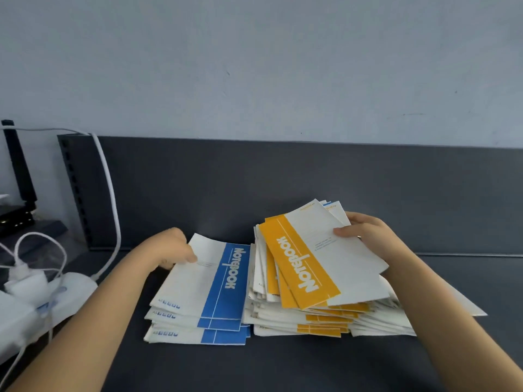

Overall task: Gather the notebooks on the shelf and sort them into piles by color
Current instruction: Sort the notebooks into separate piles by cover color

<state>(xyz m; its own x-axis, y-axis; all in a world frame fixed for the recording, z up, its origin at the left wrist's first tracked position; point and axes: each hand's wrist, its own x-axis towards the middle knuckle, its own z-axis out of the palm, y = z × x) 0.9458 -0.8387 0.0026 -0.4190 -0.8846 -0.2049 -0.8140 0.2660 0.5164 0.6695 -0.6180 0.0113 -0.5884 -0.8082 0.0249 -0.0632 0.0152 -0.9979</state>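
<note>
Two piles of white notebooks lie on the dark grey shelf (283, 369). The left pile has blue bands; its top blue notebook (209, 281) is held at the far left edge by my left hand (172, 247), fingers curled over the edge. The right pile (325, 321) shows yellow bands and is untidy. My right hand (365, 233) grips a fanned bunch of notebooks tilted above that pile. A yellow-banded notebook (319, 256) is on top of the bunch, and a blue edge peeks out at its far end.
A white power strip (53, 298) with plugs and white cables (110, 193) sits on the left. A black device (17, 210) stands behind it. The shelf's dark back panel (283, 179) rises behind the piles, with a pale wall above.
</note>
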